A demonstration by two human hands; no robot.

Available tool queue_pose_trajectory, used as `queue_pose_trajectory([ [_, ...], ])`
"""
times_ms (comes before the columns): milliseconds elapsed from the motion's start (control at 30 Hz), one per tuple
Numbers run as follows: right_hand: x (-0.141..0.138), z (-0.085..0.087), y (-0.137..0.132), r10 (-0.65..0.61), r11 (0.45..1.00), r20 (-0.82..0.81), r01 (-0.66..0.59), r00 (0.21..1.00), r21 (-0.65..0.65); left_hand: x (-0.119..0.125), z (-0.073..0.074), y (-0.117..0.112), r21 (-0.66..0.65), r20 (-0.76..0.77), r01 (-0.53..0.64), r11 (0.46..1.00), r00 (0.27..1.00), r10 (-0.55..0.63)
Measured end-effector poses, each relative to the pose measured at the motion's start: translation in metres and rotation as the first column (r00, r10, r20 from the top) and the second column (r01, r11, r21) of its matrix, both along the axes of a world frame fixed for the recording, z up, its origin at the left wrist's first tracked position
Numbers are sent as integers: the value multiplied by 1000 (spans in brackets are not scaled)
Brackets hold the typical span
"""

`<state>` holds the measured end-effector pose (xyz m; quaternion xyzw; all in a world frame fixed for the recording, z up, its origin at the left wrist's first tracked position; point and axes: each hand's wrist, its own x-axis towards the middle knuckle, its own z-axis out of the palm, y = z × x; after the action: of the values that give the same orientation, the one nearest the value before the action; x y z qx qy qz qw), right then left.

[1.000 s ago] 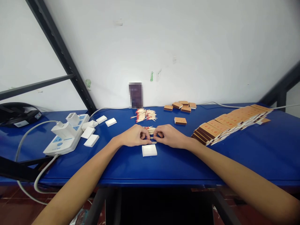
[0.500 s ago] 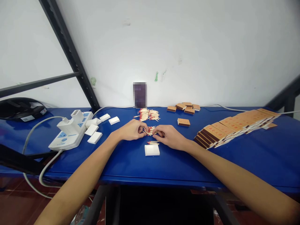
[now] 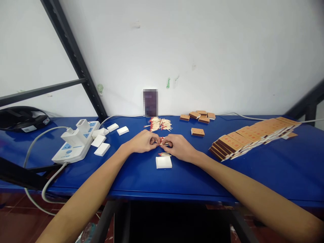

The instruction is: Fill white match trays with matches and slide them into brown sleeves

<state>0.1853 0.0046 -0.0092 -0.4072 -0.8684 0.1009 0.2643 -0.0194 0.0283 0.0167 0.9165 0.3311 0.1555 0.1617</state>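
My left hand [image 3: 143, 141] and my right hand [image 3: 180, 147] meet over a small pile of red-tipped matches [image 3: 162, 139] in the middle of the blue table. Thumb and forefinger of each hand are pinched at the matches, left hand at the red heads, right hand at the other end. Fingers hide part of the pile. Just in front lies a short row of loose matches [image 3: 164, 154]. Nearer to me is a white matchbox tray [image 3: 163, 162]. Behind my hands, two bunches of matches [image 3: 155, 124] lie side by side.
White matchbox trays [image 3: 102, 149] lie at left beside a power strip [image 3: 73, 148] with plugs and cables. Several orange matchboxes [image 3: 197, 132] lie behind at right. A long slanting row of matchboxes [image 3: 248, 135] covers the right side. A pixelated dark panel [image 3: 150, 103] stands against the wall.
My right hand has moved left, closer to my left hand, and its fingertips have closed in on the matches. My left hand stays nearly where it was.
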Motion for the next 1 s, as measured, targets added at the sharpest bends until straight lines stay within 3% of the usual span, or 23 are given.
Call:
queue_pose_trajectory([
  [200, 5, 0, 1, 4, 1000, -11, -4, 1000, 19, 1, 0, 0, -20, 48, -4, 1000, 999, 5],
  [333, 14, 1, 0, -2, 998, -63, 6, 998, 56, 2, 6, -4, -146, 156, -6, 989, 987, 29],
  [533, 27, 5, -5, 101, 995, -37, -101, 994, 4, 6, 7, -7, -307, 194, 55, 950, 981, 6],
  [800, 28, 10, -8, 198, 972, -27, -199, 980, -123, 21, -4, -11, -224, 237, 35, 974, 971, 20],
  [1000, 31, 12, -9, 140, 988, -77, -145, 987, -56, 25, -6, -14, -163, 303, -13, 987, 951, 63],
])
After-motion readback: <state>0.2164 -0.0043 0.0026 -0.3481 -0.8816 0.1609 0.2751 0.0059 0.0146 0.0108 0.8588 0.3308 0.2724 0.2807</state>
